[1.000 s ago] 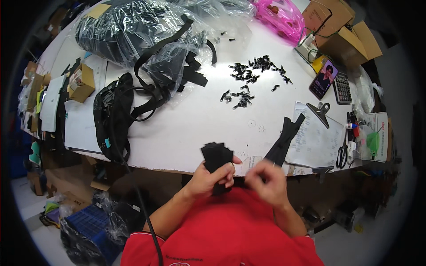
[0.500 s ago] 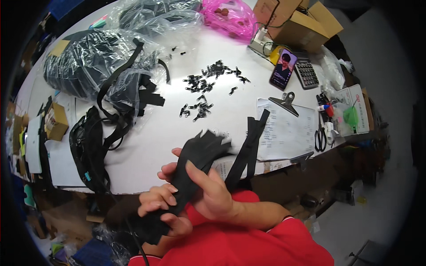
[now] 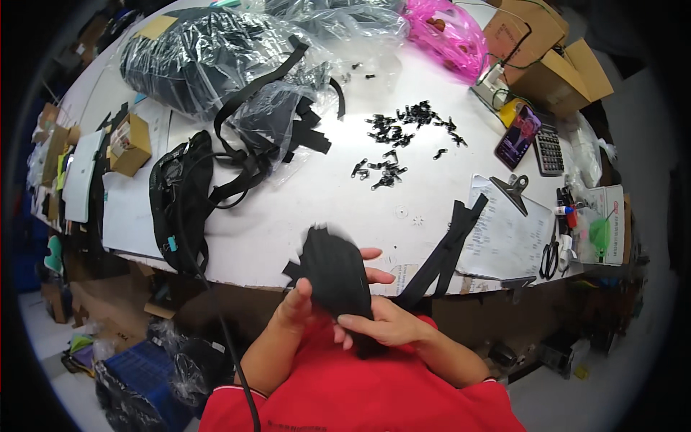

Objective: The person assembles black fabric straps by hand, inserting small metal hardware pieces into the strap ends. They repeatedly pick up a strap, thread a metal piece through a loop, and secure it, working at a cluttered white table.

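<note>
A folded bundle of black zipper tapes [image 3: 332, 277] is between my hands, just over the table's front edge. My left hand [image 3: 296, 308] is at its left side with the thumb up. Fingers that seem to belong to it stick out past the bundle's right side; the rest is hidden behind the tapes. My right hand [image 3: 389, 324] grips the lower right of the bundle, its thumb pressed on the front. More black zipper strips [image 3: 435, 263] lie crossed over the table edge to the right. Small black zipper sliders [image 3: 414, 115] are scattered in loose heaps beyond.
Plastic-wrapped black rolls [image 3: 194, 65] fill the back left, beside a black mesh bag [image 3: 176, 187] with straps. To the right are a clipboard [image 3: 497, 234], scissors [image 3: 549, 259], a phone [image 3: 517, 140], a calculator [image 3: 549, 153] and a cardboard box [image 3: 561, 79]. A pink bag [image 3: 453, 43] sits behind.
The bundle has turned from slanting to more upright, its folded end now rounded on top. My left hand has shifted to its left side, my right thumb lower down. The view has swung left.
</note>
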### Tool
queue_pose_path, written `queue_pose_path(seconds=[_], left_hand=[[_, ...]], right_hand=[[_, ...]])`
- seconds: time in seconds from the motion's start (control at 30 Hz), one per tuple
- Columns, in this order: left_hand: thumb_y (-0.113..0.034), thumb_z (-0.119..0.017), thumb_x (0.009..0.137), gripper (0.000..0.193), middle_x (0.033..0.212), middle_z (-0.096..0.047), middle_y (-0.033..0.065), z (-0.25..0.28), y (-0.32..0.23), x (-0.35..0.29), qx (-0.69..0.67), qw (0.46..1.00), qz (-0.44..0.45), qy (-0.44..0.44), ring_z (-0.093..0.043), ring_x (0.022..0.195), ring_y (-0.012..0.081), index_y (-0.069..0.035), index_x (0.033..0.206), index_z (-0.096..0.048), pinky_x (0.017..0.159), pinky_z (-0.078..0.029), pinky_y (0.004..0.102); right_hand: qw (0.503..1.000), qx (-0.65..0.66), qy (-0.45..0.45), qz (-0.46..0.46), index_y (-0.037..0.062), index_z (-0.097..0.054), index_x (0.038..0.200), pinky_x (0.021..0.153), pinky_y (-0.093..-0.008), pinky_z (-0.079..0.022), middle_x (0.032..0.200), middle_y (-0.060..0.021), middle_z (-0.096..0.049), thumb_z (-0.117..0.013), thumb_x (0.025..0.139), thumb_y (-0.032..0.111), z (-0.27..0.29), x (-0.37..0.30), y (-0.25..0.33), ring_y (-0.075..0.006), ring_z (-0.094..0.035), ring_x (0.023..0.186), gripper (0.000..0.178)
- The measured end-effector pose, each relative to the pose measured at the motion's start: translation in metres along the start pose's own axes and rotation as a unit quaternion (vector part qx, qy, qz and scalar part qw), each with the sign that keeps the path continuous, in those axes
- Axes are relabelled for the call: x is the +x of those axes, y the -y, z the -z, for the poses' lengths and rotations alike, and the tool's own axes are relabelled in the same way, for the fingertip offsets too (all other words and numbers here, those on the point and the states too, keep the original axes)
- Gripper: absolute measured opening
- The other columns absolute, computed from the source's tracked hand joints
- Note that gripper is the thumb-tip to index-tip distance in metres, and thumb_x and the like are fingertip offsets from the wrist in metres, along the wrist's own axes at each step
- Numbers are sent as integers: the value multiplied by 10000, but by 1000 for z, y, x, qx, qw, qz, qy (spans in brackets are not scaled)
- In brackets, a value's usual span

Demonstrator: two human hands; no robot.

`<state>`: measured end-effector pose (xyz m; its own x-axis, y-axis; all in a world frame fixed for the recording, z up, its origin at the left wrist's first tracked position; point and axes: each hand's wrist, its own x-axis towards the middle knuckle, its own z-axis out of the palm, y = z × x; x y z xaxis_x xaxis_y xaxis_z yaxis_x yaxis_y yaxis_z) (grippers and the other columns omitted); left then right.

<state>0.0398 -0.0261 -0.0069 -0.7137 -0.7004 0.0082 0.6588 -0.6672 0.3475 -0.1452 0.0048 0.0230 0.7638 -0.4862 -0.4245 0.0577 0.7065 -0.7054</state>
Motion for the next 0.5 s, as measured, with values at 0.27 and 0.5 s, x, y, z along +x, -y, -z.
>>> queue_pose_path(seconds=[0.27, 0.5], left_hand=[[-120, -479, 1045, 296, 922, -678, 130, -18, -13, 14, 62, 988, -13, -138, -678, 750, 184, 57, 1279, -515, 712, -568, 308], [-147, -552, 1024, 306, 873, -718, 138, -39, -37, 6, 308, 937, 83, -142, -709, 693, 179, 57, 1252, -566, 652, -566, 279]], right_hand=[[957, -282, -64, -21, -4, -610, 1148, 795, -295, -514, 1023, -93, -670, -615, 995, 337, 12, 0, -3, -149, -651, 915, 373], [875, -216, -272, 337, 0, -591, 1243, 832, -272, -481, 1133, -84, -628, -737, 886, 102, 23, 4, 63, -124, -609, 945, 399]])
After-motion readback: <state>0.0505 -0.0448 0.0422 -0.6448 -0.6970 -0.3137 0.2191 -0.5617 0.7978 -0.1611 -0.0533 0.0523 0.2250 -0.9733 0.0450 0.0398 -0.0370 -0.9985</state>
